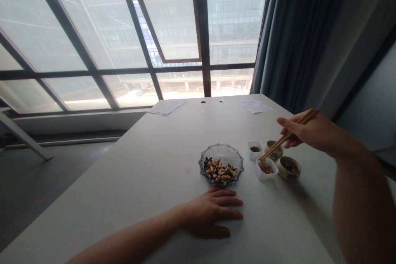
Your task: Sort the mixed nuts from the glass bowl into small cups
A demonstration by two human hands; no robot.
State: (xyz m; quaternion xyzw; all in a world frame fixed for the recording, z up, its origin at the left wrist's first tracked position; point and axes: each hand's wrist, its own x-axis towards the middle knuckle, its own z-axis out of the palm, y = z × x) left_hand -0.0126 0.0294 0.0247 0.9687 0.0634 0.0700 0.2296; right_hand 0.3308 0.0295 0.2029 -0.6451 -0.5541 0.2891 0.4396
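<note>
My right hand (pixel 305 130) grips a pair of wooden chopsticks (pixel 283 139). Their tips reach the near white plastic cup (pixel 264 176), which holds brownish pieces; whether anything is pinched between the tips, I cannot tell. My left hand (pixel 215 213) lies flat on the table with its fingers spread, just in front of a scalloped glass bowl (pixel 230 152). In that bowl are peanuts (pixel 221 173) mixed with small dark pieces. Another white plastic cup (pixel 252 154) stands behind the near one, with dark bits inside.
Two beige ceramic cups (pixel 292 176) with dark characters stand right of the plastic cups, the rear one partly behind the chopsticks. Paper sheets (pixel 168 107) lie on the white table (pixel 148 173) at the far left, more paper (pixel 256 105) at the far right. Windows and a dark curtain (pixel 287 49) rise behind.
</note>
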